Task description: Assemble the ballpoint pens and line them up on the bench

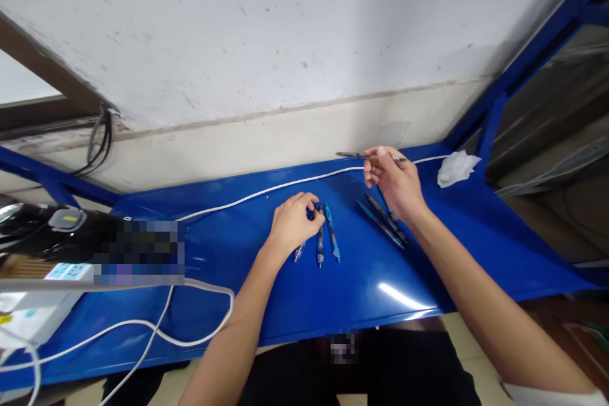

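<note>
Head view: the right hand [398,183] pinches a dark pen [351,154], maybe near its middle to keep it steady; the left hand [291,221] curls over three pens [320,242] on the blue worktop [299,304], but I cannot tell if it grips one

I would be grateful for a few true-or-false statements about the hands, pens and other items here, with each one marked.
1. The right hand holds a dark pen. True.
2. The crumpled white wad lies to the left of the left hand. False: it lies to the right of both hands.
3. The light-blue pen stands upright. False: it lies flat on the blue table.
4. A white cable runs along the table between the wall and the left hand. True.
5. Both hands hold the wad together. False: neither hand touches it.
</note>
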{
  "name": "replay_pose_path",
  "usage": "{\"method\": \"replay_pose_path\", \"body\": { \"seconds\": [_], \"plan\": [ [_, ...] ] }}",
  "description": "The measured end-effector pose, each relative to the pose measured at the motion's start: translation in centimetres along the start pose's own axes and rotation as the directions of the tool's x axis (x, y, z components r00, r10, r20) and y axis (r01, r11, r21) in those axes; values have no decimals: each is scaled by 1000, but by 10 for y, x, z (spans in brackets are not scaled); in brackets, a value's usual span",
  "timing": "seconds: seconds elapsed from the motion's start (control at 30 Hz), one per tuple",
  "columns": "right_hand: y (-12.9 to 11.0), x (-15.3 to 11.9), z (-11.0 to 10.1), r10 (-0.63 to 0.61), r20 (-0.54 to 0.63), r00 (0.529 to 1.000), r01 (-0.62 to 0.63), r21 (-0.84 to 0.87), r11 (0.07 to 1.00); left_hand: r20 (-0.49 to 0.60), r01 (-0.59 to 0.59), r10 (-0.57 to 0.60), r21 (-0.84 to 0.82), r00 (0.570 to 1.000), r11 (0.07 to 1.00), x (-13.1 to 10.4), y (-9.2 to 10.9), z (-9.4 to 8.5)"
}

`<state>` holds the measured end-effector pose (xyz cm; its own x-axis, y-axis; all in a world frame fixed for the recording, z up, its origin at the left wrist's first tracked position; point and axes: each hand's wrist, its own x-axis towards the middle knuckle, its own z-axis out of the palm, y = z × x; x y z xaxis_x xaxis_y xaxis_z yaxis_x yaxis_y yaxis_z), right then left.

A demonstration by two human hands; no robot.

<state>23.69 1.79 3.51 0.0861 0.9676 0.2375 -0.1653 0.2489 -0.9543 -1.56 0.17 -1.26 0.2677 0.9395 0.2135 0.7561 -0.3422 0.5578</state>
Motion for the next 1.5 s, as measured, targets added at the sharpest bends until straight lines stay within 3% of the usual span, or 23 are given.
{"method": "replay_pose_path", "body": {
  "seconds": [0.07, 0.17, 0.23, 0.33, 0.4, 0.47, 0.57, 0.63, 0.73, 0.83, 1.17, 1.5],
  "plan": [
    [-4, -19, -24, -125, 1, 992, 118, -327, 938, -26, 16, -17, -52, 1000, 999, 0, -1, 2],
    [1, -49, -69, -207, 96, 974, 211, -725, 656, -69, 12, -23, -157, 997, 988, 2, -1, 3],
    [11, -67, -97, -199, 158, 967, 238, -840, 488, -103, -2, -24, -241, 994, 970, 4, 1, 0],
    [29, -85, -120, -135, 211, 968, 246, -902, 353, -128, 14, -81, -458, 988, 889, 7, 4, -5],
    [37, -90, -124, -113, 230, 967, 255, -911, 324, -80, 48, -138, -677, 987, 734, 9, 6, -10],
    [41, -90, -123, -115, 234, 965, 259, -913, 316, -13, 77, -174, -862, 985, 500, 10, 9, -16],
    [43, -88, -122, -145, 222, 964, 258, -913, 318, 31, 72, -220, -981, 975, 180, 12, 11, -24],
    [43, -87, -123, -171, 198, 965, 245, -915, 320, 57, 68, -243, -997, 968, 38, 12, 12, -28],
    [42, -88, -124, -190, 171, 967, 226, -918, 325, 82, 62, -244, -994, 966, -87, 12, 10, -31],
    [40, -89, -122, -192, 187, 963, 243, -911, 332, 86, 56, -249, -991, 965, -123, 12, 9, -28],
    [44, -88, -123, -207, 186, 961, 247, -912, 328, 115, 93, -234, -991, 965, -101, 11, 8, -18],
    [49, -86, -128, -175, 218, 960, 255, -941, 224, 146, 109, -298, -985, 943, -137, 15, 3, -15]
  ]
}}
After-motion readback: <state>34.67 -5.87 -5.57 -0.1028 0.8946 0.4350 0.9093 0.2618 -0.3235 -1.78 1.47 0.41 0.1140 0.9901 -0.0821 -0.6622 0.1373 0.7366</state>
